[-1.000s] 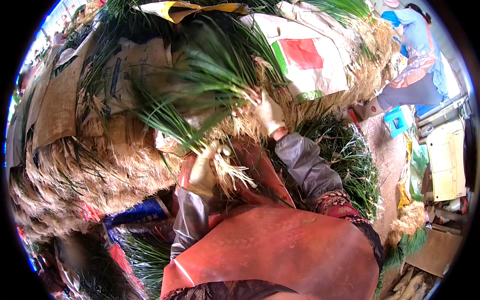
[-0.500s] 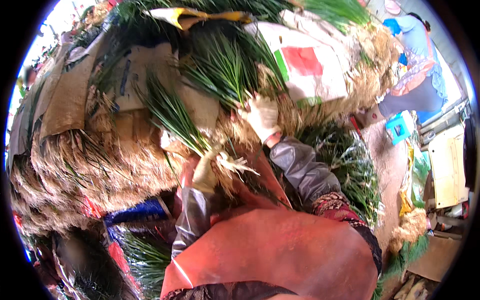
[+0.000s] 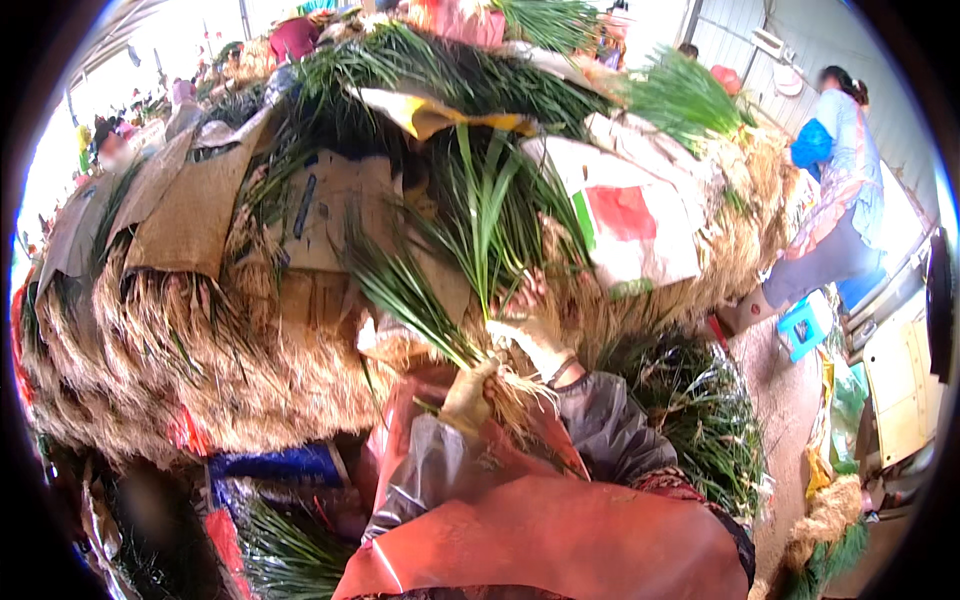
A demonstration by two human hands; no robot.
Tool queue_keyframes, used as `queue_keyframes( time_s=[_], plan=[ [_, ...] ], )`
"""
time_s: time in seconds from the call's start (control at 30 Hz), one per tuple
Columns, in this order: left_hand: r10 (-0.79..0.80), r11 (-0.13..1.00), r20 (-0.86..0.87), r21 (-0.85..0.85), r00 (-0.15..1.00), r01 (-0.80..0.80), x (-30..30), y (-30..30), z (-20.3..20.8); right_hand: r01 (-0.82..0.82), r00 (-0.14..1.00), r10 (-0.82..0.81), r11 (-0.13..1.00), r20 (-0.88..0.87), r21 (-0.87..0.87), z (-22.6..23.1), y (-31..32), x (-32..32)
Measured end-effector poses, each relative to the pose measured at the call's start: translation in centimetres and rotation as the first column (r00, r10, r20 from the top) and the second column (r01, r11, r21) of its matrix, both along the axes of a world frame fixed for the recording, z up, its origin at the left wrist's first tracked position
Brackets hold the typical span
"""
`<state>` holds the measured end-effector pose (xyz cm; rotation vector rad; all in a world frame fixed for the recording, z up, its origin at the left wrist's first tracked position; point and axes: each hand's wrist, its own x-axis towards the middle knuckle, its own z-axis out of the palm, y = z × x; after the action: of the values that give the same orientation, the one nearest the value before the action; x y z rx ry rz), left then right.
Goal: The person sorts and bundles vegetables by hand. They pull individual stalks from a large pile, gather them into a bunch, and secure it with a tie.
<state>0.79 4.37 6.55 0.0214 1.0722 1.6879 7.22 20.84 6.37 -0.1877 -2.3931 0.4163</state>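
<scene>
My left hand [image 3: 468, 398], in a pale glove, is closed round the lower stems of a bunch of spring onions [image 3: 415, 308]. The green leaves of this bunch lean up and to the left, and its pale stringy roots [image 3: 525, 388] hang out to the right of the hand. Just above and to the right, my gloved right hand [image 3: 535, 342] pinches the lower end of a few spring onion stalks [image 3: 487, 245], whose long leaves point upward. Behind the right hand, more reddish-white stem ends [image 3: 525, 290] show at the edge of the heap.
A large heap of spring onions, roots outward [image 3: 250, 370], spans the space ahead, partly covered by brown sacking [image 3: 190, 230] and a white sack [image 3: 640, 215]. More onions [image 3: 690, 400] lie to my right. A blue stool [image 3: 805, 325] and a person [image 3: 840, 180] are farther right.
My right hand has drawn down from the heap toward my left hand, with a few stalks in its fingers. The left hand still holds its bunch. The view has tilted up slightly.
</scene>
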Motion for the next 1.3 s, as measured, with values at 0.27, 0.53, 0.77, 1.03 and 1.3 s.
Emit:
queue_keyframes(
  time_s=[0.27, 0.53, 0.77, 1.03, 1.3],
  plan=[
    [0.08, 0.979, 0.027, 0.186, 0.996, -0.084, -1.1, -3.6, 0.5, -0.01, 0.999, -0.038, 0.087, -0.014, -0.996, 2.1, 0.7, 1.6],
    [0.093, 0.993, -0.031, 0.08, 0.995, -0.09, -1.5, -1.3, -3.3, -0.213, 0.972, 0.116, 0.048, -0.206, -0.976, -0.1, -5.0, 0.4],
    [-0.017, 1.0, -0.134, 0.018, 0.991, 0.02, -2.1, -3.4, -2.2, 0.337, 0.941, -0.256, 0.665, 0.221, -0.666, -2.4, -1.3, 2.0],
    [-0.086, 0.996, -0.235, -0.027, 0.968, 0.082, -1.5, -5.4, 0.9, -0.035, 0.842, -0.074, 0.981, 0.534, 0.192, 4.8, -5.6, -0.1],
    [-0.043, 0.999, -0.312, -0.014, 0.949, 0.041, -0.6, -6.8, 2.3, -0.174, 0.864, 0.06, 0.967, 0.499, 0.184, -0.7, -7.0, -1.3]
  ],
)
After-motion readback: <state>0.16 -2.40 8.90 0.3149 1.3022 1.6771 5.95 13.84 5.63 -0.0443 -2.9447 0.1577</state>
